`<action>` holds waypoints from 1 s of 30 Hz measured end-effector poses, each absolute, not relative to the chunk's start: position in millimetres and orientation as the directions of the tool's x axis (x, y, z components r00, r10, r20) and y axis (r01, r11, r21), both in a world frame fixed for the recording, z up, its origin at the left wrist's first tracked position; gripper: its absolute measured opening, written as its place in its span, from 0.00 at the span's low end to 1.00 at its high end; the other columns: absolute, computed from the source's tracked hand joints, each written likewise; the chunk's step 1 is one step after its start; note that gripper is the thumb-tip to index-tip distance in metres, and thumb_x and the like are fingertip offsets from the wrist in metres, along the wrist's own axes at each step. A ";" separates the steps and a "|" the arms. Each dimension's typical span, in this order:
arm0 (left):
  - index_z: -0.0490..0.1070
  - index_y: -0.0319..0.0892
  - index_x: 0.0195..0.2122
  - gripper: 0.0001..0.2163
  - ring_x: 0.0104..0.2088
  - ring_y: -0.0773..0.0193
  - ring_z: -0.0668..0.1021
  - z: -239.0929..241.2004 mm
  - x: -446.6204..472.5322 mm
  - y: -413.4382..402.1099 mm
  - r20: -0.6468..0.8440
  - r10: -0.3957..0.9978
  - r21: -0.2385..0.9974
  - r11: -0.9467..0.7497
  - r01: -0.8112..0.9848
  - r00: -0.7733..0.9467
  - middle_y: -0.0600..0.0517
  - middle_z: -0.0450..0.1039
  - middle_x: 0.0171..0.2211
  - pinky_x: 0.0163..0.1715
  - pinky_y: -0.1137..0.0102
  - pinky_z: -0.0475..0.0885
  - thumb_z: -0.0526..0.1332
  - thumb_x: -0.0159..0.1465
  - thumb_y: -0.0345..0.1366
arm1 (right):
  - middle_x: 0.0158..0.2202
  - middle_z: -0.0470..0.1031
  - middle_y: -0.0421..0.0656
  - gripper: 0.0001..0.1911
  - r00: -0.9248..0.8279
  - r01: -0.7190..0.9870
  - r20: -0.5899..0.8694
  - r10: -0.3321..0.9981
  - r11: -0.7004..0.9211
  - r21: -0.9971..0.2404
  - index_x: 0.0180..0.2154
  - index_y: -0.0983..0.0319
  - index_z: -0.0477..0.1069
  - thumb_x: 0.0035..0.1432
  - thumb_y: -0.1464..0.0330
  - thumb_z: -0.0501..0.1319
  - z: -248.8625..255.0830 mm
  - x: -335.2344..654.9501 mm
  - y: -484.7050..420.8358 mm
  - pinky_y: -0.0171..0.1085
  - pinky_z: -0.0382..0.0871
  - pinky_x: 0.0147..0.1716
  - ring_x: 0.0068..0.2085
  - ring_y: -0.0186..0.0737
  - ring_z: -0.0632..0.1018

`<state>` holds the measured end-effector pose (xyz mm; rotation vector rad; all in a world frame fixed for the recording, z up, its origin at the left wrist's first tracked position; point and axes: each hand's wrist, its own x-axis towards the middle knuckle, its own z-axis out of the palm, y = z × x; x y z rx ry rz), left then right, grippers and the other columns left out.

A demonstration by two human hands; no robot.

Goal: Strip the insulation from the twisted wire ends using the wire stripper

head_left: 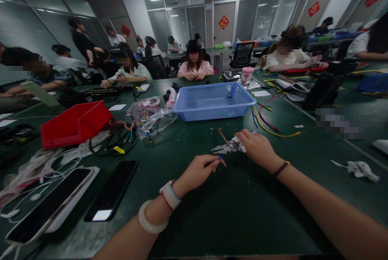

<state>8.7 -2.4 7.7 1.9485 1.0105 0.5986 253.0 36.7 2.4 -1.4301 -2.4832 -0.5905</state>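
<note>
In the head view, my right hand (pixel 256 146) is closed around the handles of metal wire strippers (pixel 228 146), whose jaws point left. My left hand (pixel 198 171) pinches a short blue wire (pixel 220 157) just below the jaw tips. Whether the jaws touch the wire is too small to tell. Just beyond the tool, a twisted copper-coloured wire (pixel 222 134) lies on the dark green table (pixel 242 211). My fingers hide most of the tool's handles.
A blue plastic basket (pixel 212 113) stands ahead, with a clear bag of wires (pixel 151 116) and a red bin (pixel 75 124) to its left. Two phones (pixel 112 191) lie at left. Coloured cables (pixel 273 130) and crumpled tissue (pixel 360 170) are at right. Several people sit beyond.
</note>
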 end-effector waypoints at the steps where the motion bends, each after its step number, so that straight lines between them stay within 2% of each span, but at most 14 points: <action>1: 0.76 0.38 0.45 0.15 0.28 0.67 0.68 7.0 8.6 -2.1 0.036 0.828 0.851 -0.319 0.417 0.560 0.54 0.65 0.26 0.30 0.74 0.62 0.51 0.68 0.38 | 0.39 0.72 0.46 0.11 -0.490 0.872 0.374 0.788 0.431 0.232 0.44 0.63 0.68 0.60 0.73 0.54 2.9 252.7 36.1 0.36 0.56 0.29 0.29 0.37 0.71; 6: 0.75 0.38 0.45 0.15 0.28 0.67 0.68 7.5 8.8 -1.8 0.016 0.830 0.883 -0.273 0.382 0.558 0.55 0.64 0.26 0.31 0.74 0.62 0.51 0.68 0.38 | 0.37 0.72 0.46 0.09 -0.451 0.892 0.390 0.803 0.390 0.229 0.41 0.63 0.69 0.60 0.72 0.53 3.6 251.3 34.7 0.37 0.55 0.28 0.29 0.37 0.71; 10: 0.75 0.38 0.46 0.15 0.26 0.69 0.66 7.7 10.0 -0.9 -0.064 0.811 0.933 -0.158 0.323 0.582 0.55 0.64 0.26 0.28 0.75 0.60 0.53 0.67 0.39 | 0.37 0.73 0.47 0.10 -0.432 0.902 0.417 0.800 0.376 0.214 0.41 0.62 0.70 0.60 0.73 0.52 0.8 250.6 34.4 0.36 0.56 0.26 0.28 0.37 0.72; 16: 0.70 0.37 0.53 0.18 0.21 0.74 0.60 4.0 11.6 0.6 -0.146 0.763 0.985 0.054 0.163 0.630 0.55 0.66 0.27 0.22 0.76 0.56 0.52 0.68 0.42 | 0.49 0.72 0.48 0.20 -0.449 0.892 0.429 0.784 0.419 0.167 0.51 0.61 0.66 0.57 0.77 0.53 -6.0 251.3 36.6 0.34 0.61 0.26 0.33 0.37 0.76; 21: 0.71 0.37 0.47 0.14 0.21 0.75 0.66 6.6 13.5 -3.4 -0.214 0.725 0.977 0.174 0.127 0.654 0.54 0.69 0.29 0.21 0.77 0.59 0.55 0.66 0.40 | 0.57 0.68 0.49 0.28 -0.469 0.878 0.422 0.776 0.460 0.130 0.56 0.61 0.62 0.53 0.81 0.51 -7.4 250.3 37.4 0.36 0.69 0.29 0.38 0.40 0.78; 25: 0.72 0.36 0.43 0.13 0.26 0.71 0.75 8.1 15.6 -6.0 -0.221 0.731 0.972 0.216 0.088 0.646 0.48 0.73 0.36 0.22 0.76 0.65 0.58 0.64 0.41 | 0.60 0.64 0.49 0.35 -0.473 0.868 0.416 0.777 0.493 0.066 0.60 0.60 0.57 0.50 0.83 0.50 -7.2 249.1 36.5 0.37 0.72 0.31 0.43 0.43 0.77; 30: 0.73 0.36 0.45 0.14 0.28 0.70 0.77 4.3 14.7 -3.9 -0.229 0.743 0.971 0.215 0.100 0.629 0.45 0.75 0.40 0.23 0.77 0.67 0.58 0.64 0.41 | 0.62 0.60 0.50 0.42 -0.483 0.840 0.388 0.785 0.540 -0.048 0.63 0.60 0.50 0.45 0.84 0.49 -9.8 251.3 38.0 0.41 0.74 0.39 0.44 0.43 0.77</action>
